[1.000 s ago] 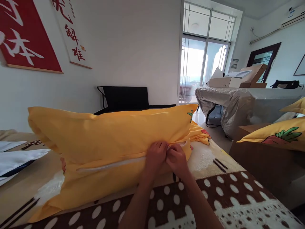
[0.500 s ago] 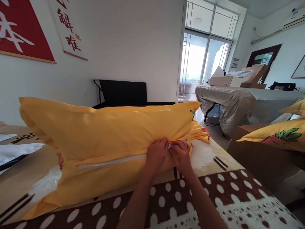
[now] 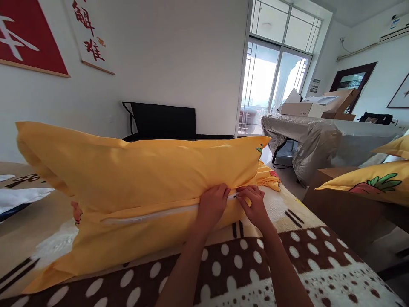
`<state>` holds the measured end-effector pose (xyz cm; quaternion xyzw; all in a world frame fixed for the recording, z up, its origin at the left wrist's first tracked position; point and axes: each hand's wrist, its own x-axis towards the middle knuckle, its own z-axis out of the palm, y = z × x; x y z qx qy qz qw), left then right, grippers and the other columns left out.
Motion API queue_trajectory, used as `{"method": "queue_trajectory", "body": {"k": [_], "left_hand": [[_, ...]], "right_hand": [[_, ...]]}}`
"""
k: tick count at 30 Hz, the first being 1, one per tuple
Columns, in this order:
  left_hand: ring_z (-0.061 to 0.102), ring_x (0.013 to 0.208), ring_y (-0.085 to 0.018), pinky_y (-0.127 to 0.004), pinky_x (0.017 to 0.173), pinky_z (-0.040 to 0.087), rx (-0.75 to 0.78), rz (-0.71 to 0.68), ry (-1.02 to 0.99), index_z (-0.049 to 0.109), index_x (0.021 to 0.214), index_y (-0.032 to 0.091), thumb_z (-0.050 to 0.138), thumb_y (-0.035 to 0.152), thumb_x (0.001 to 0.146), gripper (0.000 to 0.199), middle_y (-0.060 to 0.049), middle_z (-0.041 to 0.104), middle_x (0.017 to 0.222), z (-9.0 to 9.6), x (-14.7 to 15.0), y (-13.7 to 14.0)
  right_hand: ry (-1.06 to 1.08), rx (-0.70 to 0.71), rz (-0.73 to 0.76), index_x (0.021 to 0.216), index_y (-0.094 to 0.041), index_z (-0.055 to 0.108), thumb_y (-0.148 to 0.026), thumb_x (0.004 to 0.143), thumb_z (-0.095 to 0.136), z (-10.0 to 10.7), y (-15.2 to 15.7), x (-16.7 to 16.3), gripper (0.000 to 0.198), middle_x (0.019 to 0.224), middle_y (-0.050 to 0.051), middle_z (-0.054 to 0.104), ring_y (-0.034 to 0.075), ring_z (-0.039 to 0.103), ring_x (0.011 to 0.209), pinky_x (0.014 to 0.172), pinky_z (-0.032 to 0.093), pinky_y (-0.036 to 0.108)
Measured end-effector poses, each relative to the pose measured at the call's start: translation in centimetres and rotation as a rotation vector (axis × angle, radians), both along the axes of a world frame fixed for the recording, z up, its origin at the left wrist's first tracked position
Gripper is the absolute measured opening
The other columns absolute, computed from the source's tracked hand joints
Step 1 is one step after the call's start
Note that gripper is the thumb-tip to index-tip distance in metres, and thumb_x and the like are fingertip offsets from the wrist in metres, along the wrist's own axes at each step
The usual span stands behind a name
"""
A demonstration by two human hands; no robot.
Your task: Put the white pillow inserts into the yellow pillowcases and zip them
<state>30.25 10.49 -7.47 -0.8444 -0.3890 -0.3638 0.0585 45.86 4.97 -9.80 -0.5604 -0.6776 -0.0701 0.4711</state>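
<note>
A long yellow pillow [image 3: 143, 170] stands on its edge across the blanket, its back facing me. A white zipper [image 3: 153, 214] runs along the middle of its cover, under a fabric flap. My left hand [image 3: 214, 204] is closed on the cover's fabric beside the zipper. Just to its right, my right hand [image 3: 254, 204] pinches at the small zipper pull [image 3: 235, 195] near the pillow's right end. The fingertips partly hide the pull.
A brown and cream patterned blanket [image 3: 220, 268] lies beneath. On the right, more yellow pillows [image 3: 373, 181] rest on a cardboard box [image 3: 332, 196]. Farther back stands a plastic-covered table [image 3: 303, 132] with boxes on it. White fabric [image 3: 22, 198] lies at the left.
My right hand has moved a little to the right, away from my left hand, along the zipper line. The zipper pull now shows between them. My left hand keeps its grip.
</note>
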Motion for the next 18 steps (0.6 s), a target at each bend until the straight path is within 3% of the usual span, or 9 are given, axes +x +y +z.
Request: {"method": "queue_trajectory", "body": {"k": [9, 18], "left_hand": [[0.058, 0.066, -0.015, -0.026, 0.060, 0.035, -0.012, -0.035, -0.038, 0.054, 0.077, 0.019, 0.037, 0.030, 0.095, 0.027, -0.001, 0.066, 0.073, -0.1, -0.1, 0.2], [0.058, 0.066, -0.015, -0.026, 0.061, 0.035, -0.022, -0.051, -0.052, 0.054, 0.077, 0.019, 0.038, 0.029, 0.095, 0.027, -0.002, 0.066, 0.074, 0.1, -0.1, 0.1]], "right_hand": [[-0.104, -0.020, -0.012, 0.078, -0.022, 0.062, -0.025, 0.085, 0.056, 1.5, -1.1, 0.3, 0.010, 0.096, 0.003, 0.066, 0.020, 0.054, 0.097, 0.083, 0.031, 0.034], [-0.082, -0.078, 0.025, 0.083, -0.022, 0.059, -0.024, 0.089, 0.050, 1.4, -1.1, 0.3, 0.011, 0.095, 0.002, 0.069, 0.020, 0.057, 0.094, 0.083, 0.028, 0.034]]}}
